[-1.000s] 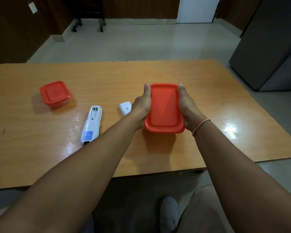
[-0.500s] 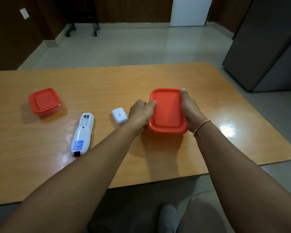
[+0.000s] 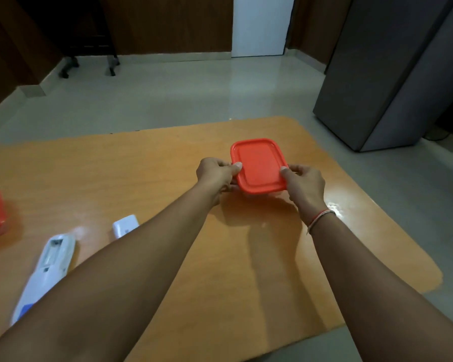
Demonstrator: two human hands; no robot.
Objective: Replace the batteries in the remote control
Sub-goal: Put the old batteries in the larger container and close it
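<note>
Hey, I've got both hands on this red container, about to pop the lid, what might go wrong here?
1. Both hands, left hand and right hand, pinch the red container by its lid edges above the table; if the lid pops suddenly, the base and anything inside may drop or scatter.
2. The remote control, its battery bay open, and its loose white cover lie beside your left forearm; a jerk could knock them off.
</note>
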